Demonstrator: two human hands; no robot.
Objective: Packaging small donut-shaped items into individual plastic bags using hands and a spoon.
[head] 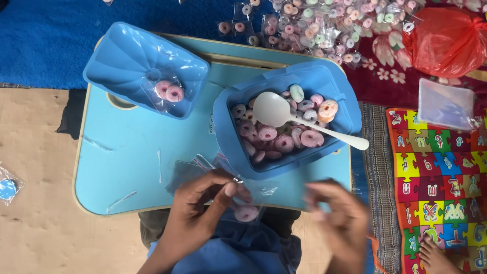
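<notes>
Head view, looking straight down: the right hand [339,223] is smeared with motion, fingers loosely curled, and I cannot tell whether it grips anything. The left hand [200,210] is sharper, thumb and fingers pinched on a small clear plastic bag [247,209] at the near edge of the bench [132,152], with a pink sugared ring candy [246,213] showing inside it. More empty clear bags [195,170] lie flat just beyond the fingers, hard to separate from one another. Both forearms run out of the bottom of the picture, and the lap below is only blue cloth.

The bench is a small light-blue tray-table. On it sits a blue plastic tub [284,119] full of ring candies, a white plastic spoon [299,119] resting across them with its handle over the right rim. To the left, tilted, lies the tub's blue lid [144,68], holding one filled packet [169,90].

Around it: tan floor on the left, a blue rug beyond, a heap of filled packets [324,23] at the top, a red plastic bag [449,40], a bright puzzle mat [436,172] on the right with a bare foot [435,256] cut off at the corner.
</notes>
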